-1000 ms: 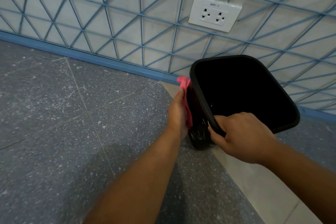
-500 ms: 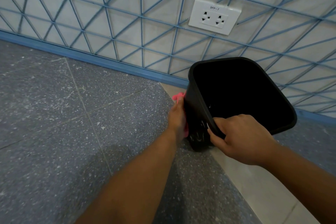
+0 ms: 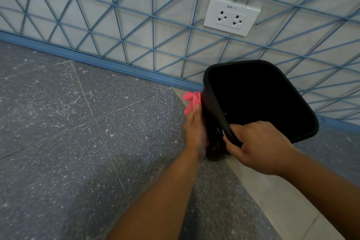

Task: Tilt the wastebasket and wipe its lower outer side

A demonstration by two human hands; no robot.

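- Your left hand [image 3: 195, 132] lies flat against the outer left wall of the black waste bin [image 3: 259, 101], fingers straight, pressing a pink cloth [image 3: 191, 101] onto the plastic.
- The cloth is sandwiched between your palm and the bin wall; a bunched end of it sticks out past your fingertips toward the wall, and a thin pink edge shows under the heel of your hand.
- Your right hand [image 3: 257, 146] grips the bin's near rim, fingers curled over the edge into the dark inside, thumb on the outside at the near corner.
- The bin is tilted, its open mouth turned up toward you; its lower end meets the floor between your two wrists, and its far rim stands close before the skirting.
- The inside of the bin is too dark to make out.
- Under it, the speckled grey floor [image 3: 78, 142] meets a pale strip of tile [image 3: 272, 200] running toward you on the right.
- Behind runs a blue skirting board [image 3: 97, 60], then a white wall crossed by blue lines [image 3: 116, 15].
- A white double socket [image 3: 231, 16], labelled 9PP-7, sits on that wall above the bin.
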